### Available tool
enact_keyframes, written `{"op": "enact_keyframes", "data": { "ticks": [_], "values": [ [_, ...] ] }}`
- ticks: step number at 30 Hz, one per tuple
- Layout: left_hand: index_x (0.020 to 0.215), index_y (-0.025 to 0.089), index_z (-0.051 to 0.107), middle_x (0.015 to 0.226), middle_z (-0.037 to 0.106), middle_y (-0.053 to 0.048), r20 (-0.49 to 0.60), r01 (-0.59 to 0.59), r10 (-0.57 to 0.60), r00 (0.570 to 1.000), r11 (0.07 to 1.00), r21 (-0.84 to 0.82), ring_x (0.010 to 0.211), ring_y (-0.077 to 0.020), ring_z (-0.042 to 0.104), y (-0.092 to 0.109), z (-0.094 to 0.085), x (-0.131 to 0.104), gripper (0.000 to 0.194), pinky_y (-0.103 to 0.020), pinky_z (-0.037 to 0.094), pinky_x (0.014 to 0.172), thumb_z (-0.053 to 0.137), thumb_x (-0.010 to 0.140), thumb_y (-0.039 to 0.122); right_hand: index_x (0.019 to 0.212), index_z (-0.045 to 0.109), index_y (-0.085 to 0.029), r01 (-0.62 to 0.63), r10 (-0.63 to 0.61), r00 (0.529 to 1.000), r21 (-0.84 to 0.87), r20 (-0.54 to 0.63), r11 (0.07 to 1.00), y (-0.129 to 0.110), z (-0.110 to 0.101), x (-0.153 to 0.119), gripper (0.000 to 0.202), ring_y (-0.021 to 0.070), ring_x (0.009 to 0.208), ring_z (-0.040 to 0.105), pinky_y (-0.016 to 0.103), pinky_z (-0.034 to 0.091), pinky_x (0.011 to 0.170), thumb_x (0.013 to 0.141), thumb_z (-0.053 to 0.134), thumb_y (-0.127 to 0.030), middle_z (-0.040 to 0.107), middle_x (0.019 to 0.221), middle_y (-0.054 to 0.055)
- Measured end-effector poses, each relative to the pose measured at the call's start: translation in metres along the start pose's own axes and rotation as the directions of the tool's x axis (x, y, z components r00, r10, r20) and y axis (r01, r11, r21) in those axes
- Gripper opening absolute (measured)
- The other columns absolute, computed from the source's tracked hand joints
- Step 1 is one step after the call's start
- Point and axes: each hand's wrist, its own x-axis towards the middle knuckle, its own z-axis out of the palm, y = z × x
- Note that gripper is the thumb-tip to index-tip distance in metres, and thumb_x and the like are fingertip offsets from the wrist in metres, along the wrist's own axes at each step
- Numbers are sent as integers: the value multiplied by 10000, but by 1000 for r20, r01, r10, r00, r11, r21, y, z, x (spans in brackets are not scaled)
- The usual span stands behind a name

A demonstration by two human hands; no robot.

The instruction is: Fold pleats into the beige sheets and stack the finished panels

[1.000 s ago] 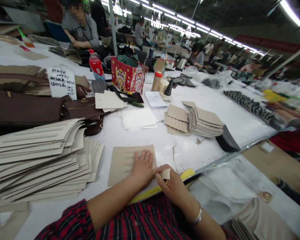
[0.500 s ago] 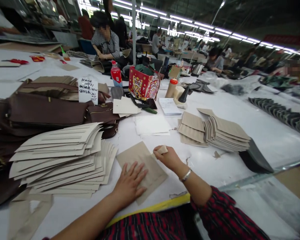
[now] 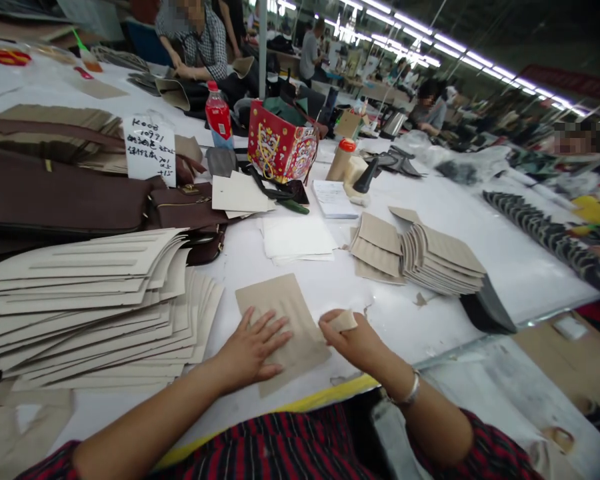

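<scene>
At the left, a fanned stack of pale panels (image 3: 95, 293) is spread in front of dark brown bags (image 3: 60, 200), with a red patterned box (image 3: 280, 141) standing farther back on the white table (image 3: 425, 200). Beside the stack, a beige sheet (image 3: 287, 327) with faint ridges is laid flat at a slant near the yellow table edge, pressed by the left hand (image 3: 250, 350), which is opened with fingers spread, while a small pale piece (image 3: 343, 321) is gripped in the closed right hand (image 3: 357, 340) at the sheet's right side; farther right, ribbed beige pieces (image 3: 440, 257) are stacked partly over a dark pad (image 3: 487, 307).
</scene>
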Motion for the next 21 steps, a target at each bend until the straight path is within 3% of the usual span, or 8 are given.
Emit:
{"op": "enact_keyframes", "data": {
  "ticks": [3,5,7,11,13,18,21],
  "values": [
    [1364,332,210,1449,207,-19,2,-13,13,1000,1000,-4,1317,-291,149,-2,-2,2,632,-574,-43,1009,359,809,595,858,617,-173,57,-72,981,-90,-178,994,-12,13,48,225,134,763,580,224,396,696,847,410,-261,648,810,39],
    [1358,341,226,1446,219,-14,-5,-11,11,1000,1000,-7,1315,-288,159,-2,-2,1,627,-564,-32,1016,371,804,596,810,619,-152,11,-48,983,-201,-179,979,-20,20,65,233,151,728,581,239,391,676,842,412,-252,645,753,61],
    [1349,349,251,1437,248,-14,-25,16,-17,1000,1000,-10,1312,-293,170,-1,0,-1,640,-560,-16,1021,393,783,615,770,617,-146,-43,8,992,-277,-126,960,-24,23,55,244,157,679,580,243,385,644,840,410,-254,635,693,66],
    [1340,304,303,1439,238,-64,-115,205,-205,972,979,-14,1310,-331,153,4,9,-7,745,-539,43,1031,453,709,671,771,611,-170,-63,61,998,-259,-15,964,-22,23,8,224,146,678,580,229,387,633,837,410,-242,629,690,43],
    [1339,292,311,1444,219,-74,-131,257,-257,958,966,-16,1313,-336,136,7,12,-9,769,-526,58,1036,480,690,669,796,610,-176,-37,30,999,-214,-34,976,-21,23,12,225,142,707,580,227,394,651,844,400,-240,634,733,40],
    [1341,307,297,1447,213,-59,-102,266,-268,958,964,-27,1316,-323,136,7,12,-8,783,-522,57,1041,488,678,676,844,602,-170,76,-93,989,-154,-111,985,-23,27,65,217,135,745,573,232,398,704,850,397,-243,637,784,41],
    [1336,309,307,1448,212,-55,-104,274,-278,955,961,-45,1316,-316,142,6,10,-8,783,-514,61,1044,479,673,689,808,602,-175,59,-63,998,-172,-21,983,-24,24,39,208,137,736,571,228,395,700,840,409,-245,634,767,39]
  ]
}}
